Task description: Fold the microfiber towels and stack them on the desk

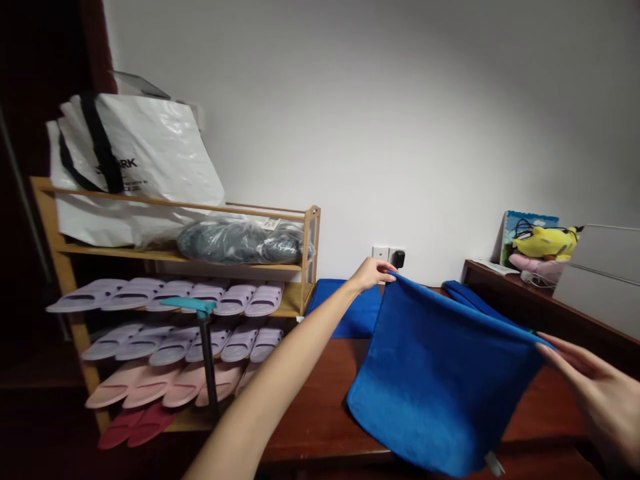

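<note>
A blue towel (445,373) hangs stretched between my two hands above a reddish-brown wooden surface. My left hand (376,273) pinches its upper left corner, and my right hand (590,380) grips the upper right corner. A small white tag (494,464) shows at the towel's lower edge. Behind it on the left lies a flat blue cloth (350,307) on the wooden surface. Another blue cloth (480,303), folded long, lies behind on the right, partly covered by the held towel.
At left a wooden rack (311,267) holds rows of slippers (240,297), a plastic-wrapped grey bundle (245,240) and a white bag (150,147). A pole with a turquoise top (193,305) stands before it. On the right, a raised ledge (480,273) carries a yellow plush toy (547,241).
</note>
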{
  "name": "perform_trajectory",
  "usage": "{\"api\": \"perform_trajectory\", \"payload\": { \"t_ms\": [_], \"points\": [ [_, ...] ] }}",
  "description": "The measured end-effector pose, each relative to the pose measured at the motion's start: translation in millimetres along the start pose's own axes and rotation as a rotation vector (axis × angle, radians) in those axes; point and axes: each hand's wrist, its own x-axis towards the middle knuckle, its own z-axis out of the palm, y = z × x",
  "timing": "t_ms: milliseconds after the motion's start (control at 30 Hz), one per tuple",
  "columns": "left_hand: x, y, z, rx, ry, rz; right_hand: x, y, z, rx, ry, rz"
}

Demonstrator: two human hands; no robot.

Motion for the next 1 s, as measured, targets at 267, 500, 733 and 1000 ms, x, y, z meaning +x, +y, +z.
{"api": "perform_trajectory", "payload": {
  "t_ms": [267, 500, 733, 1000],
  "points": [
    [-11.9, 28.2, -37.9, 0.341, 0.11, 0.16, 53.1, -55.3, 22.8, 0.193, -0.073, 0.018],
    [-30.6, 36.3, -59.6, 0.569, 0.216, 0.232, 73.7, -73.4, 46.9, 0.15, -0.077, -0.104],
    [-52.0, 40.1, -87.5, 0.679, 0.298, 0.276, 80.6, -87.7, 65.3, 0.046, -0.096, -0.205],
    [-76.3, 76.0, -112.5, 0.703, 0.352, 0.397, 85.0, -117.8, 57.8, -0.007, -0.058, -0.358]
  ]
}}
